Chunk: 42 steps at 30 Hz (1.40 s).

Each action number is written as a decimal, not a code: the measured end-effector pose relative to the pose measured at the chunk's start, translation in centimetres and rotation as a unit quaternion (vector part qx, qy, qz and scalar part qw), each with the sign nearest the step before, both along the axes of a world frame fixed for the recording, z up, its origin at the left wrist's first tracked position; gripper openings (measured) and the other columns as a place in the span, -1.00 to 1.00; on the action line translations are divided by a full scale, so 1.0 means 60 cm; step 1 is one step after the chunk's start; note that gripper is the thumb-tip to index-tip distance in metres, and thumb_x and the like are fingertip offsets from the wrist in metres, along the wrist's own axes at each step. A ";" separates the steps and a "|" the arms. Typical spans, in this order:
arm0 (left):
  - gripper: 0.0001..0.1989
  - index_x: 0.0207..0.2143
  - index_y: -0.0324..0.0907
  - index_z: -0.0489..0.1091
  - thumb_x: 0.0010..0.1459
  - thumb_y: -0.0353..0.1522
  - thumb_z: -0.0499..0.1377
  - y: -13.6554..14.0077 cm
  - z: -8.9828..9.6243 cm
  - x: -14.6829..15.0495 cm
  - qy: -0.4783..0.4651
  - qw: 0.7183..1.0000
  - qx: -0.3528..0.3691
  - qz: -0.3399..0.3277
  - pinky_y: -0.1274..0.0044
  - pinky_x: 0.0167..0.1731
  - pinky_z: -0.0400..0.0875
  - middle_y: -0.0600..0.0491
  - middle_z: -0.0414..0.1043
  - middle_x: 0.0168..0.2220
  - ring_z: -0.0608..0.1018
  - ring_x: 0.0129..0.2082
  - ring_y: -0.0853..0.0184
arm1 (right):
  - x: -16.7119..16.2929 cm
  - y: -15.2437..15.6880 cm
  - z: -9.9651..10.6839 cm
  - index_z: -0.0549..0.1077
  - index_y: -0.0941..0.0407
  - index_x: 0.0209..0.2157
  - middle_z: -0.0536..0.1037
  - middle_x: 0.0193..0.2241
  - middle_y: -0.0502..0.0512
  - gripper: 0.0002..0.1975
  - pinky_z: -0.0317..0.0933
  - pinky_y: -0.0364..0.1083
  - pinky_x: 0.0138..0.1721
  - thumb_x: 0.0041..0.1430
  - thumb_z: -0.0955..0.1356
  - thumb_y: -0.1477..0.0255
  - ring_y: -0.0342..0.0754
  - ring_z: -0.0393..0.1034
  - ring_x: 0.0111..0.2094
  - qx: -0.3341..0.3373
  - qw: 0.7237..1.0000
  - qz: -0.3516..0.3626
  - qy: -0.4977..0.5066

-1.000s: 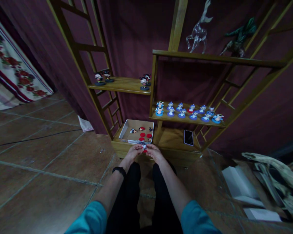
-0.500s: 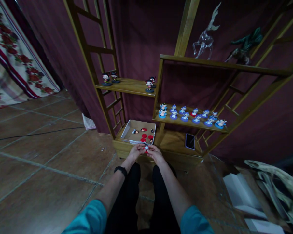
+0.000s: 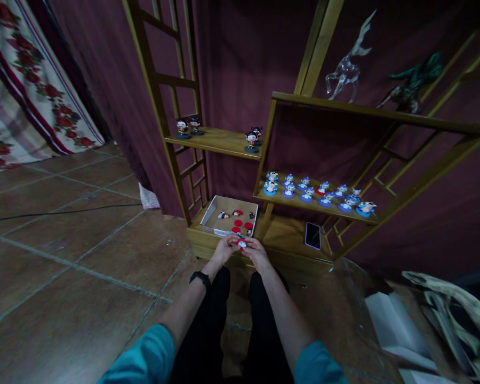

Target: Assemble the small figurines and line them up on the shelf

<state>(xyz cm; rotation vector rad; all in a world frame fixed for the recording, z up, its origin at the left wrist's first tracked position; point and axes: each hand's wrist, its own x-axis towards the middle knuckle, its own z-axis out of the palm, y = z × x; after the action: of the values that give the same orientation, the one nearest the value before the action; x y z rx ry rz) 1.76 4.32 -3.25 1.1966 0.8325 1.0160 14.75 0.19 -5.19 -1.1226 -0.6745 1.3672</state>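
Observation:
Between my two hands, in front of the box, is a small red and white figurine (image 3: 242, 244). My left hand (image 3: 225, 249) grips it from the left side, fingers closed. From the right, my right hand (image 3: 257, 253) pinches the same figurine. Its fine details are too small to make out. Just beyond my fingers lies a shallow cardboard box (image 3: 208, 219) with white outer walls. Inside it are several red discs (image 3: 238, 223) and several small figurines, one of them a black and white figurine (image 3: 223, 215) lying on its side.
A wooden shelf unit (image 3: 220, 140) holds black-based figurines (image 3: 251, 141) on the left and blue and purple figurines (image 3: 307, 194) on the right. A phone (image 3: 312, 236) lies on the lowest board. Above stand a clear deer statue (image 3: 346, 74) and a green statue (image 3: 412, 85). White boxes (image 3: 396, 325) sit at right.
The figurine has turned slightly in my hands, with more red facing up. My view has shifted a little, so the shelf appears farther right. Both hands keep hold of it.

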 end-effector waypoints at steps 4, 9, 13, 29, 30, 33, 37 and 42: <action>-0.69 -0.43 -0.23 0.37 -0.36 -0.57 0.27 0.000 -0.002 0.007 0.004 1.000 0.018 0.017 0.54 -0.34 0.31 0.11 0.41 -0.51 0.42 -0.48 0.41 | -0.003 -0.001 0.008 0.36 0.07 -0.33 0.51 -0.34 0.01 -0.59 0.27 -0.07 -0.30 -0.36 0.42 0.47 -0.05 0.40 -0.32 0.011 1.000 -0.019 0.000; -0.64 -0.35 -0.21 0.41 -0.32 -0.55 0.27 0.005 -0.012 0.005 0.035 0.998 0.055 0.012 0.55 -0.27 0.28 0.08 0.42 -0.44 0.42 -0.42 0.41 | -0.006 -0.005 0.021 0.35 0.06 -0.37 0.52 -0.38 -0.02 -0.61 0.26 -0.07 -0.26 -0.39 0.42 0.48 -0.04 0.40 -0.29 0.022 0.999 -0.023 -0.005; -0.69 -0.38 -0.22 0.43 -0.30 -0.54 0.26 0.006 -0.011 0.002 0.047 0.996 0.070 0.010 0.55 -0.26 0.26 0.05 0.43 -0.42 0.42 -0.41 0.40 | -0.006 -0.002 0.019 0.35 0.06 -0.38 0.51 -0.41 -0.05 -0.59 0.25 -0.07 -0.25 -0.42 0.43 0.51 -0.06 0.40 -0.30 0.025 0.999 -0.029 -0.014; -0.69 -0.38 -0.27 0.40 -0.29 -0.40 0.29 0.007 -0.020 0.005 0.032 0.999 -0.004 -0.013 0.59 -0.43 0.28 0.10 0.42 -0.56 0.42 -0.53 0.43 | 0.004 0.004 -0.011 0.42 0.09 -0.39 0.49 -0.38 0.00 -0.69 0.29 -0.08 -0.30 -0.30 0.44 0.38 -0.11 0.40 -0.35 0.004 1.000 -0.020 0.010; -0.69 -0.39 -0.27 0.41 -0.30 -0.39 0.29 0.007 -0.018 0.005 0.036 0.999 -0.008 -0.016 0.59 -0.45 0.27 0.10 0.41 -0.58 0.41 -0.55 0.44 | 0.004 0.005 -0.012 0.42 0.10 -0.39 0.50 -0.37 0.00 -0.69 0.29 -0.08 -0.30 -0.30 0.44 0.38 -0.12 0.40 -0.35 0.005 1.000 -0.017 0.013; -0.73 -0.45 -0.29 0.41 -0.30 -0.35 0.30 0.006 -0.018 0.003 0.047 0.999 -0.020 -0.015 0.62 -0.52 0.23 0.13 0.38 -0.64 0.37 -0.61 0.47 | 0.004 0.008 -0.019 0.43 0.11 -0.41 0.51 -0.39 0.01 -0.70 0.30 -0.09 -0.32 -0.30 0.45 0.35 -0.13 0.41 -0.40 0.002 1.000 -0.016 0.011; -0.77 -0.49 -0.28 0.42 -0.28 -0.35 0.29 0.007 -0.019 0.002 0.042 0.998 -0.042 -0.026 0.64 -0.58 0.18 0.14 0.37 -0.65 0.33 -0.66 0.51 | 0.004 0.010 -0.028 0.43 0.11 -0.42 0.52 -0.45 -0.01 -0.70 0.31 -0.09 -0.37 -0.29 0.45 0.33 -0.16 0.40 -0.50 -0.014 1.000 -0.019 -0.003; -0.81 -0.50 -0.28 0.43 -0.27 -0.40 0.28 0.006 -0.017 -0.001 0.030 0.997 -0.055 -0.036 0.63 -0.54 0.20 0.13 0.40 -0.62 0.34 -0.64 0.51 | 0.004 0.008 -0.025 0.43 0.13 -0.44 0.52 -0.45 0.01 -0.70 0.31 -0.07 -0.36 -0.31 0.46 0.34 -0.13 0.42 -0.47 -0.013 1.000 -0.011 -0.007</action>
<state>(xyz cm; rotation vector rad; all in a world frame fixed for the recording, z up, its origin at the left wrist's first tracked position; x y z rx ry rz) 1.70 4.68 -4.28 1.1589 0.8758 0.8678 15.01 0.67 -6.72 -1.1575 -0.6558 1.3541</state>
